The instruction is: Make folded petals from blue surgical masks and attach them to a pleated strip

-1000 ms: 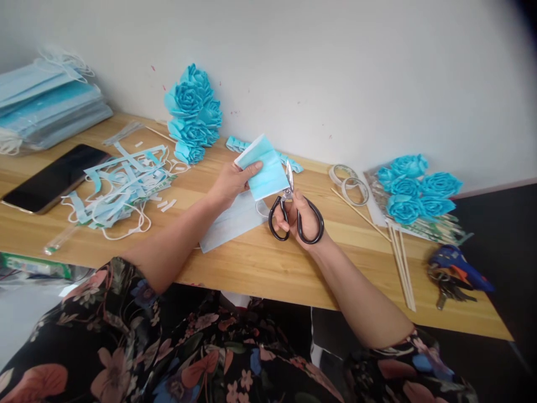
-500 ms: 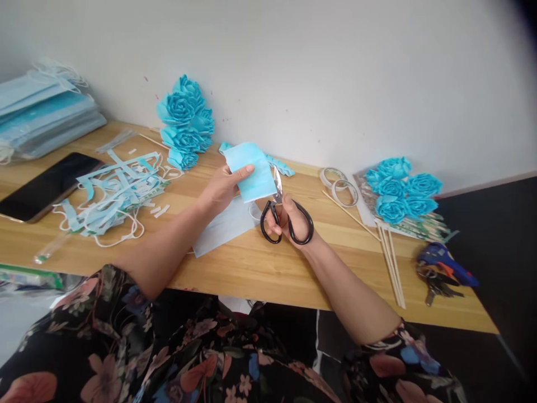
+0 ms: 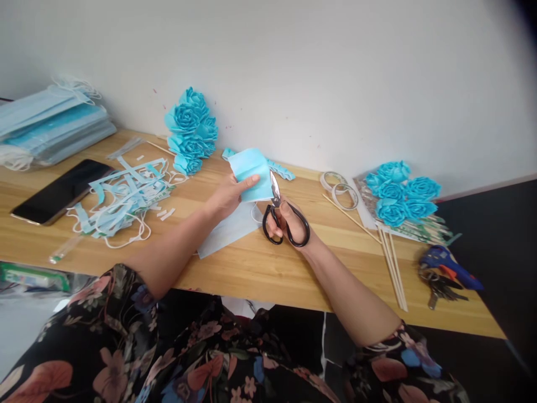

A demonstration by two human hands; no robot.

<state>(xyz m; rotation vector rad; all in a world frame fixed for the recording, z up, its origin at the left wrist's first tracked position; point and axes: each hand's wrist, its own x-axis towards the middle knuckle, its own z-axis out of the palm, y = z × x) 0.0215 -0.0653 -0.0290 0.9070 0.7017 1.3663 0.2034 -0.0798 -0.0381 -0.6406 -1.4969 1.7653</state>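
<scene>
My left hand (image 3: 230, 194) pinches a folded piece of light-blue mask fabric (image 3: 251, 170), held upright above the wooden table (image 3: 251, 263). My right hand (image 3: 289, 219) grips black-handled scissors (image 3: 282, 215), fingers through the loops, with the blades pointing up against the right edge of the blue piece. Under both hands a pale blue face mask (image 3: 229, 228) lies flat on the table.
Left: a stack of masks (image 3: 50, 126), a dark phone (image 3: 62, 190), and a heap of cut strips and ear loops (image 3: 121, 196). Blue fabric roses (image 3: 191, 129) lean on the wall. Right: tape rolls (image 3: 339, 187), more roses (image 3: 400, 193), wooden sticks (image 3: 392, 263), keys (image 3: 444, 271).
The blue piece has been turned and lowered slightly in my left hand, and the scissors have stayed at its right edge. The view shifted a little.
</scene>
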